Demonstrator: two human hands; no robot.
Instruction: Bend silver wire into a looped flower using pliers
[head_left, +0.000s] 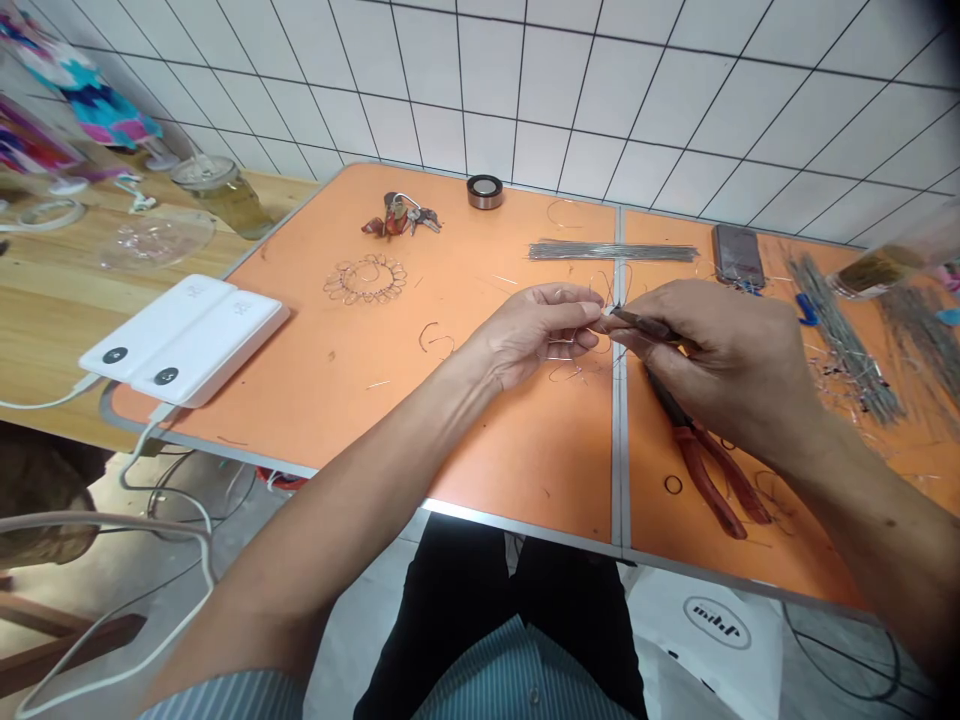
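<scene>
Left hand (544,335) pinches thin bent wire (561,357) at its fingertips, just by the tip of a dark tool (651,326) gripped in the right hand (727,345). Pinching close to that tip should steady the wire. Red-handled pliers (697,465) lie on the desk (525,465) below the right hand; a looped wire ring (366,297), left of the left hand.

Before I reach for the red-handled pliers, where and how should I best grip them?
Probably around both red handles, coming from the near table edge: the pliers lie with their slightly spread handles pointing that way, while the right hand partly hides the other end.
</scene>
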